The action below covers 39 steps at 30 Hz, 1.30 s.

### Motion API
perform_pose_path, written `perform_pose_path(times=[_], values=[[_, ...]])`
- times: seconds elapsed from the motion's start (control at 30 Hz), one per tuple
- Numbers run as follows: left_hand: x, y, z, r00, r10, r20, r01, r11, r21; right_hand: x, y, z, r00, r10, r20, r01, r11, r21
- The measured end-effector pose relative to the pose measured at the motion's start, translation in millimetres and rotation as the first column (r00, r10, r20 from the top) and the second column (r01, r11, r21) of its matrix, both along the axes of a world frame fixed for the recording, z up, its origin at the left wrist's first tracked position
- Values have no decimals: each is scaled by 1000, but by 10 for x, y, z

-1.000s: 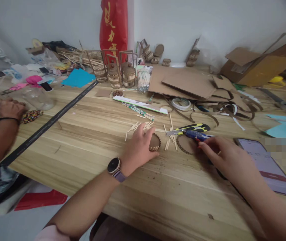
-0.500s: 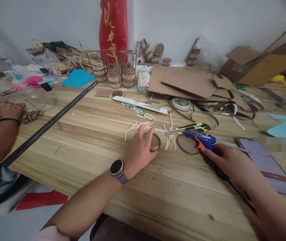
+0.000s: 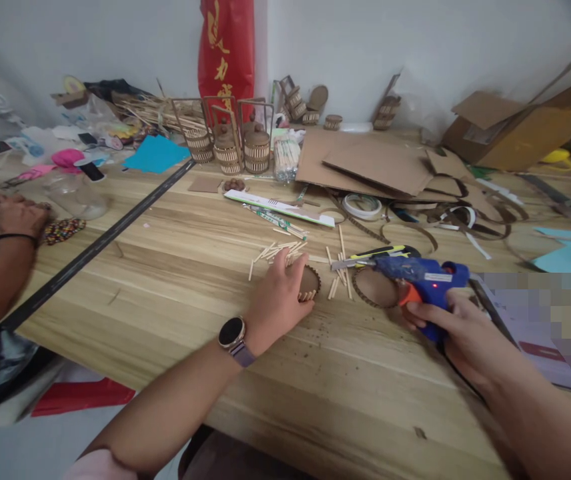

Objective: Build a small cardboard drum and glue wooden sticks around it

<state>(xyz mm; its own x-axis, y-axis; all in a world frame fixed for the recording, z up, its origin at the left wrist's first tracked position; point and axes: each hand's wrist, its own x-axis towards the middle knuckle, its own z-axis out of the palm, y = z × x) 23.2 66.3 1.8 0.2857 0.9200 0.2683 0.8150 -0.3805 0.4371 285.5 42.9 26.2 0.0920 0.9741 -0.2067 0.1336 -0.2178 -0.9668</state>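
My right hand (image 3: 460, 327) is wrapped around a blue glue gun (image 3: 415, 273), with fingers at its orange trigger. The gun's nozzle points left, over some loose short sticks (image 3: 335, 288). My left hand (image 3: 280, 293), a watch on its wrist, curls around the left side of a round cardboard base (image 3: 310, 280), thumb at the near edge. Several short sticks stand upright along that base's near rim. Beyond my left fingers lies a pile of short sticks (image 3: 283, 251). A second round cardboard base (image 3: 373, 288) lies partly under the glue gun.
A yellow and black utility knife (image 3: 390, 253) lies behind the gun. Farther back are cardboard sheets (image 3: 365, 160), a tape roll (image 3: 362, 205) and small stick buckets (image 3: 228, 153). A phone-like device (image 3: 525, 333) is at right. Another person's hands (image 3: 18, 217) work at far left.
My right hand has lifted the glue gun and turned it so that its side shows, its nozzle now nearer the loose sticks. The left hand has stayed at the round base.
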Motion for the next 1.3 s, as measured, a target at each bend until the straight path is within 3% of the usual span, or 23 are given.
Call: perform_pose_path(times=[0.1, 0.27, 0.43, 0.67, 1.3], values=[[-4, 1, -1, 1000, -8, -4, 8, 1000, 8, -61, -36, -30, 973, 212, -88, -218, 974, -59], [-6, 8, 0, 1000, -4, 4, 4, 1000, -2, -138, -60, -91, 951, 307, 48, -300, 947, -117], [-6, 9, -6, 1000, -1, -8, 1, 1000, -10, -199, -66, -136, 911, 284, 298, -294, 956, -12], [-17, 9, -18, 1000, -6, -21, 6, 1000, -10, -244, -87, -187, 776, 248, 580, -343, 937, 58], [-11, 2, 38, 1000, -10, -24, 9, 999, -34, -331, -125, -197, 708, 224, 670, -349, 935, 57]])
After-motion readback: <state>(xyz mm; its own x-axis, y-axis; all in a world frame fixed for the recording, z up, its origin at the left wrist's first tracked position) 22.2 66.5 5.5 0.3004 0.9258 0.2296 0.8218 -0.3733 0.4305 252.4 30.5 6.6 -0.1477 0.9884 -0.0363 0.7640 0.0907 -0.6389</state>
